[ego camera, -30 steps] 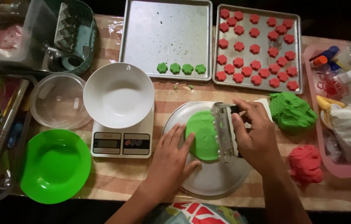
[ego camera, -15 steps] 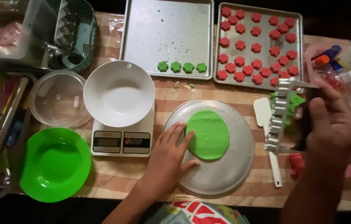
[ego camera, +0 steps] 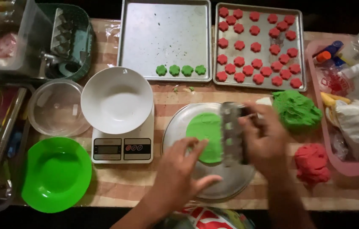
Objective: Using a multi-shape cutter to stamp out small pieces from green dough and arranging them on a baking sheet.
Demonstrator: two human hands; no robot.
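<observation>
Gripping metal cutter (ego camera: pixel 231 135) over green dough (ego camera: pixel 205 135): right hand (ego camera: pixel 264 142) | left hand (ego camera: pixel 178 171) spread flat on round tray (ego camera: pixel 175 127)

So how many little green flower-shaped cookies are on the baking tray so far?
4 green cookies, side by side in one row along the near edge of the left baking tray. None seem hidden; the other tray holds only red ones.

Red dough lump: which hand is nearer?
Right. The right hand holds the cutter just left of the red dough lump; the left hand is farther left, on the metal plate.
</observation>
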